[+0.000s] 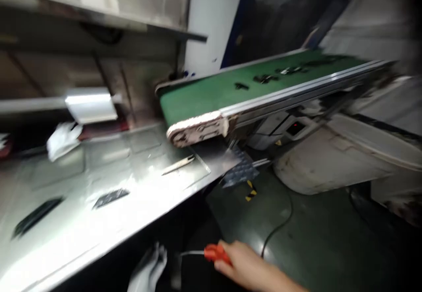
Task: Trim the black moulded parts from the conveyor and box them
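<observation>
My right hand (245, 263), bare, is closed around the orange-red handle (214, 252) of a small hand tool. A thin metal shaft (193, 253) points left from that handle; blur hides the kind of tool. To its left, below the table's front edge, is my left hand (148, 268) in a pale glove. Its fingers are smeared, so their grip is unclear. On the shiny metal table (138, 208) lie a flat dark piece with small holes (111, 198), a long black piece (38, 216) and a pale stick with a dark tip (178, 164).
A green conveyor belt (204, 94) runs from the table toward the back right, carrying several small black parts (265, 78). A shelf (132, 21) overhangs the table. White crumpled material (63, 140) lies at the back left. A cable (280, 226) crosses the floor at right.
</observation>
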